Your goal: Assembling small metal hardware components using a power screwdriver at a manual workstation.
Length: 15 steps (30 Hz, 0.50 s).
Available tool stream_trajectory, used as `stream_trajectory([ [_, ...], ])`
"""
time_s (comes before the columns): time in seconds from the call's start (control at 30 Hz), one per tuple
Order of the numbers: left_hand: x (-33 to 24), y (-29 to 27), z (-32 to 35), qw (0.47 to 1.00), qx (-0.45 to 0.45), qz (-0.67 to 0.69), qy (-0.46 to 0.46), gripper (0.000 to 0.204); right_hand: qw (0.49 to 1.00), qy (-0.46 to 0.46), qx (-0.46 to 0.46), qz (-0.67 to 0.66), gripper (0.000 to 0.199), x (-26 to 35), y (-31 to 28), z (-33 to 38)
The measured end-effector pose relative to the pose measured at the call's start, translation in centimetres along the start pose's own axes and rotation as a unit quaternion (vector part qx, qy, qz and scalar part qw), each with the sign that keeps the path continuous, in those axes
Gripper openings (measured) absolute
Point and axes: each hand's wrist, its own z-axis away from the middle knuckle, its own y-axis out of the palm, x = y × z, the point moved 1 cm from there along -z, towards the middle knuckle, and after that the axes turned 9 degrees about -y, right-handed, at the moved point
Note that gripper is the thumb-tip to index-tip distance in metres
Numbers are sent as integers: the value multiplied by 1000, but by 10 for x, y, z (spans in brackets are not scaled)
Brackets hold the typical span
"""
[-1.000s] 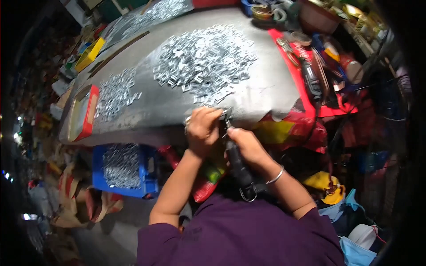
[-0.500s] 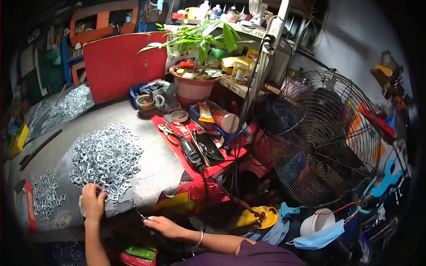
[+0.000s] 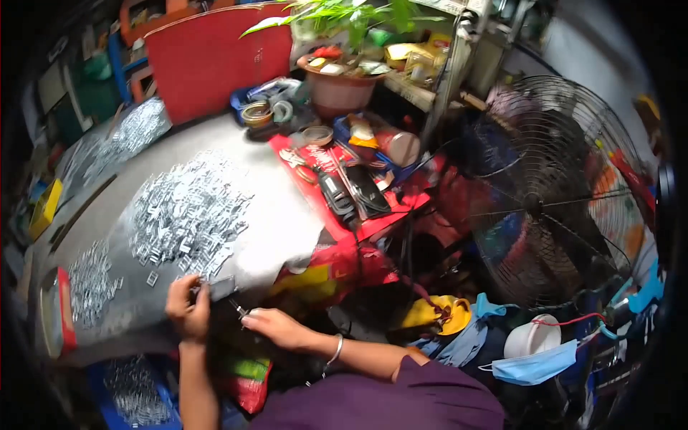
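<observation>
My left hand (image 3: 188, 309) is at the near edge of the grey table (image 3: 287, 222), pinching a small silver metal piece (image 3: 219, 287). My right hand (image 3: 278, 327), with a bangle at the wrist, sits just to its right below the table edge. It grips a thin dark tool whose tip (image 3: 237, 309) points toward the piece. The rest of the tool is hidden under the hand. A large pile of similar silver metal pieces (image 3: 188, 213) lies on the table just beyond my left hand.
Smaller piles of pieces lie at the left (image 3: 89, 281) and far left (image 3: 137, 127). A red tray (image 3: 373, 226) holds black tools. A big floor fan (image 3: 555, 193), a potted plant (image 3: 337, 89), a blue crate (image 3: 136, 390) and a face mask (image 3: 536, 365) surround the table.
The view has swung to the right, bringing the fan and plant into sight. My hands now sit at the lower left and have drawn slightly apart.
</observation>
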Motion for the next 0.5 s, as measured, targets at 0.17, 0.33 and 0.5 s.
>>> stream_trajectory([
  [0.17, -16, 17, 14, 989, 7, 85, 119, 21, 999, 34, -11, 23, 33, 21, -21, 7],
  [0.33, -3, 14, 20, 991, -9, 59, 118, 26, 975, 142, -21, -170, 35, 33, -8, 4],
  [0.5, 4, 15, 23, 987, -18, 66, 145, 25, 957, 197, 5, -212, 41, 37, 2, -13],
])
